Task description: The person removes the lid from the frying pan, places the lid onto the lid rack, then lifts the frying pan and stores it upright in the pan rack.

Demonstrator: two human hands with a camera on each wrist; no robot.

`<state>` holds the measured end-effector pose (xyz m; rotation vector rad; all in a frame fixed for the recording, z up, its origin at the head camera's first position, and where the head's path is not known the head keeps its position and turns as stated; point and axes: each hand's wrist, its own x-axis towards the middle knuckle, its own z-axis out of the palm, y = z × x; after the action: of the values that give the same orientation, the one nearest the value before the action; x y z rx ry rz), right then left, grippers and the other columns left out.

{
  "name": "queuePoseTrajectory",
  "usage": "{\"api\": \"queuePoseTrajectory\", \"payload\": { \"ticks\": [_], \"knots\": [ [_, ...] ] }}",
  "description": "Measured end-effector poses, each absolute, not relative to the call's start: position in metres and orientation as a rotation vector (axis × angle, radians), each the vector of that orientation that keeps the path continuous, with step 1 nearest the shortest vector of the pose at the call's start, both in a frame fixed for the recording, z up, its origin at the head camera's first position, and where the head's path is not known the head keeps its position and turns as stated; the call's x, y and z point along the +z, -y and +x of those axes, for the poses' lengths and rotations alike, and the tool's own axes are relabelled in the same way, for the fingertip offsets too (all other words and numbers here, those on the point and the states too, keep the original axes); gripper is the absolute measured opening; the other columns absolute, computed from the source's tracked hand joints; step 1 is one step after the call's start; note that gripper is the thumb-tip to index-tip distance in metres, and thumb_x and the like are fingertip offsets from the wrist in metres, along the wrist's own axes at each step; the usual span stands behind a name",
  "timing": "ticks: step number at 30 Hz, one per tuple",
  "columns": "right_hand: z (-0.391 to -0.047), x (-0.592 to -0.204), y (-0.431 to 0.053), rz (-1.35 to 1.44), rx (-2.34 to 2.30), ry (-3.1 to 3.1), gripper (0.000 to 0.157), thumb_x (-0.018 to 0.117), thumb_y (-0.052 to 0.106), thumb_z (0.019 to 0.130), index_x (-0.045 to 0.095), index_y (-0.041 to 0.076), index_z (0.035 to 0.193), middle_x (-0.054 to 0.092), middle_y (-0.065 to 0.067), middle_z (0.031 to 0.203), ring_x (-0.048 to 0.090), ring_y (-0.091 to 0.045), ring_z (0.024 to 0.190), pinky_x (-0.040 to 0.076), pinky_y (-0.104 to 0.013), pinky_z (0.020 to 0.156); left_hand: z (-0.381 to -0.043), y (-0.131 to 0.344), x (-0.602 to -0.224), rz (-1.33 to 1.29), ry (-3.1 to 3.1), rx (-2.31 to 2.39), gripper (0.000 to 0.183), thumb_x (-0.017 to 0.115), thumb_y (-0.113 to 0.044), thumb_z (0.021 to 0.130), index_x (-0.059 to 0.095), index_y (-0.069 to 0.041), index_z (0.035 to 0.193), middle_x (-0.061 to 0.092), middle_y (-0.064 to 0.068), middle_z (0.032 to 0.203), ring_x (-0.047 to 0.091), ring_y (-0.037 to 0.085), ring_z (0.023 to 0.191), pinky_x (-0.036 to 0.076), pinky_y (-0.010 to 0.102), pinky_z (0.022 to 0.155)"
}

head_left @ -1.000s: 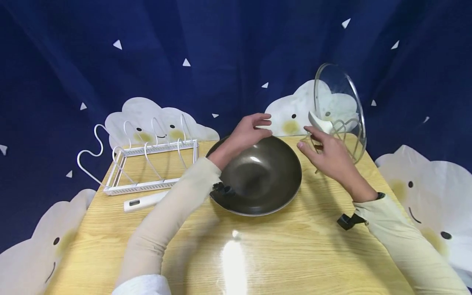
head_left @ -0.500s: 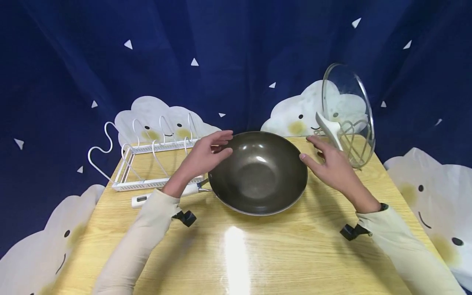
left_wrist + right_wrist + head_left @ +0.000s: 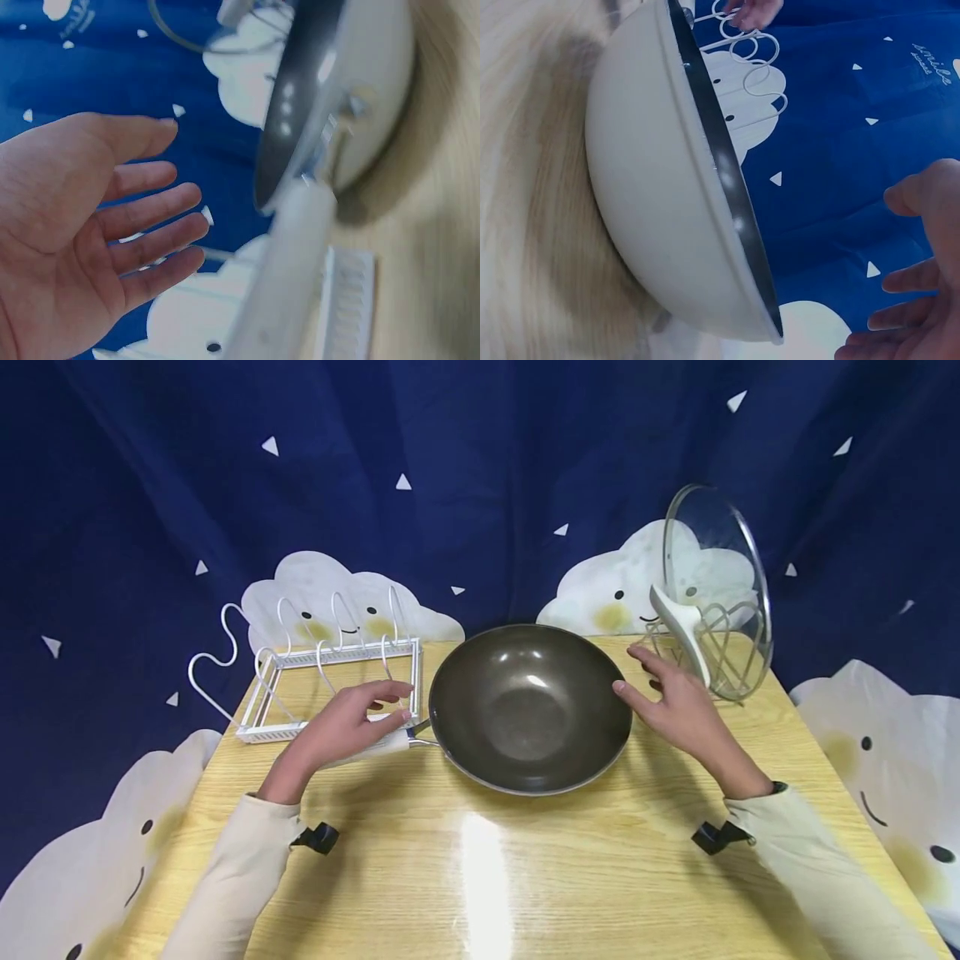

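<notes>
A wok (image 3: 531, 710) with a dark inside and a cream outside stands on the table, its white handle (image 3: 289, 262) pointing left. My left hand (image 3: 341, 727) hovers over that handle with fingers relaxed and apart; the left wrist view shows its palm (image 3: 67, 217) holding nothing. Beside the wok's right rim is my right hand (image 3: 675, 706), thumb toward the rim and fingers loosely extended, empty. In the right wrist view a gap shows between those fingers (image 3: 907, 315) and the wok's side. Behind the right hand, a glass lid (image 3: 716, 547) with a white handle (image 3: 681, 622) stands on edge.
At the back left stands a white wire rack (image 3: 288, 731) with wavy dividers, partly behind my left hand. Looped wire (image 3: 731, 647) shows through the lid at the right. A dark blue curtain (image 3: 480, 460) with cloud prints borders the wooden table (image 3: 555, 868).
My left hand has moved from over the wok leftward and toward me, to above the handle. My right hand has drawn slightly away from the lid's handle. The head view has turned a little left.
</notes>
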<state>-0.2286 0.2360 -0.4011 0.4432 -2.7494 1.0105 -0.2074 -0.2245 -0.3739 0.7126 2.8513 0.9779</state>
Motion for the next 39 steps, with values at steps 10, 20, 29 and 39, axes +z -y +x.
{"api": "queuePoseTrajectory", "payload": {
  "ticks": [10, 20, 29, 39],
  "knots": [
    [-0.230, -0.416, -0.238, 0.421, 1.025, 2.782, 0.068, 0.064, 0.042, 0.101, 0.044, 0.003, 0.152, 0.042, -0.025, 0.156, 0.052, -0.050, 0.131, 0.049, -0.061, 0.099, -0.206, 0.245, -0.391, 0.749, -2.862, 0.879, 0.044, 0.067, -0.032, 0.100, 0.065, -0.004, 0.135, 0.067, 0.012, 0.134, 0.065, 0.034, 0.120, 0.053, 0.054, 0.096],
    [-0.233, -0.436, -0.242, 0.396, 1.115, 2.795, 0.068, 0.062, 0.035, 0.102, 0.037, -0.001, 0.155, 0.039, -0.028, 0.156, 0.053, -0.054, 0.127, 0.050, -0.063, 0.095, -0.204, 0.256, -0.400, 0.692, -2.803, 0.790, 0.042, 0.065, -0.034, 0.101, 0.068, -0.006, 0.133, 0.072, 0.010, 0.123, 0.068, 0.031, 0.113, 0.053, 0.051, 0.097],
    [-0.237, -0.447, -0.242, 0.293, 1.166, 2.845, 0.064, 0.053, 0.037, 0.106, 0.038, -0.004, 0.153, 0.051, -0.032, 0.145, 0.065, -0.049, 0.113, 0.053, -0.060, 0.091, -0.203, 0.267, -0.407, 0.678, -2.748, 0.801, 0.031, 0.063, -0.026, 0.103, 0.074, -0.005, 0.124, 0.075, 0.009, 0.117, 0.071, 0.020, 0.103, 0.057, 0.043, 0.089],
    [-0.244, -0.454, -0.239, 0.229, 1.366, 2.778, 0.045, 0.049, 0.017, 0.107, 0.048, -0.008, 0.145, 0.066, -0.036, 0.120, 0.075, -0.028, 0.075, 0.061, -0.037, 0.063, -0.204, 0.270, -0.405, 0.605, -2.702, 0.855, 0.030, 0.066, -0.027, 0.101, 0.076, -0.008, 0.122, 0.075, 0.010, 0.117, 0.066, 0.013, 0.097, 0.054, 0.037, 0.085]
  ]
}}
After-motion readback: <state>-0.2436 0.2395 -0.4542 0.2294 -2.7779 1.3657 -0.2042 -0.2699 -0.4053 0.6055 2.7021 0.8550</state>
